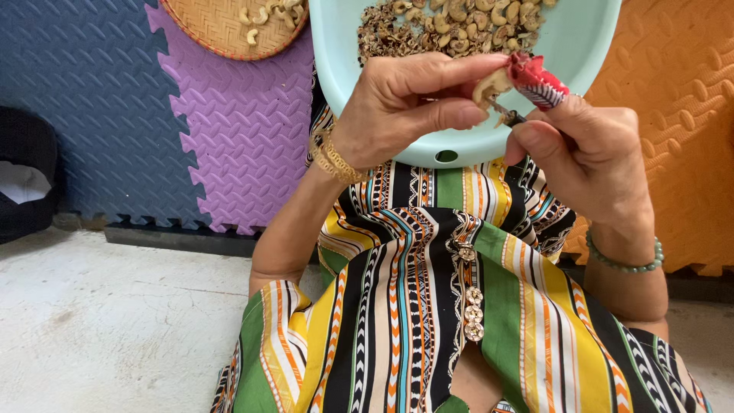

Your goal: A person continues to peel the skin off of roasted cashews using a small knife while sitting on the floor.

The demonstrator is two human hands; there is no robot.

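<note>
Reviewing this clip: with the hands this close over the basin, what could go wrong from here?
1. The right hand works a small blade right at the left hand's fingertips, which pinch the cashew; a slip could nick them, though one right fingertip is wrapped in cloth.
2. The nut is held above the teal basin's near rim, so a dropped kernel might land on the striped dress.

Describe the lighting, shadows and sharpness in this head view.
Head view: soft, even light, no glare; faint shadow under the left hand on the basin; right hand, cashew and striped dress sharp; slight wide-angle stretch at the edges.
</note>
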